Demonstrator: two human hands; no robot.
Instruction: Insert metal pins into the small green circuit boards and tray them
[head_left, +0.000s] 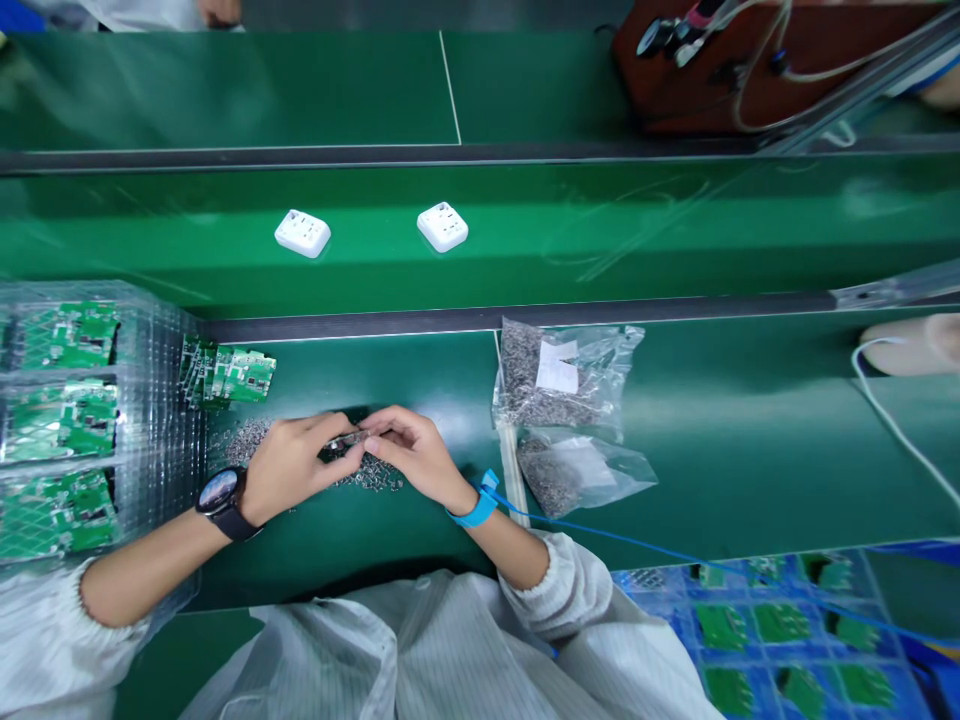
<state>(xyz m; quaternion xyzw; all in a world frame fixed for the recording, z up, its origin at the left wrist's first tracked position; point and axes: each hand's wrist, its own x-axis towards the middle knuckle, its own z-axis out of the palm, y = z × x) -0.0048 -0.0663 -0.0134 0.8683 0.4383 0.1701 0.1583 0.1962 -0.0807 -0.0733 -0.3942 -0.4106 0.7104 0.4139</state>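
Observation:
My left hand (pixel 300 462), with a dark watch at the wrist, grips a small circuit board (pixel 343 443) seen nearly edge-on. My right hand (pixel 417 455), wearing a blue wrist strap (pixel 478 508), has its thumb and fingers pinched at the board's right end; any small part between them is hidden. Beneath the hands lies a pile of small metal parts (pixel 373 474), and another pile (pixel 246 440) sits left of my left hand. Several green circuit boards (pixel 241 375) overlap in a row behind that pile.
Stacked clear trays (pixel 157 420) with boards stand at the left. Two bags of small parts (pixel 525 375) (pixel 555 480) lie to the right. Two white devices (pixel 302 233) (pixel 442 227) rest further back. A blue tray (pixel 679 630) with boards is at lower right; a blue cord trails from my strap.

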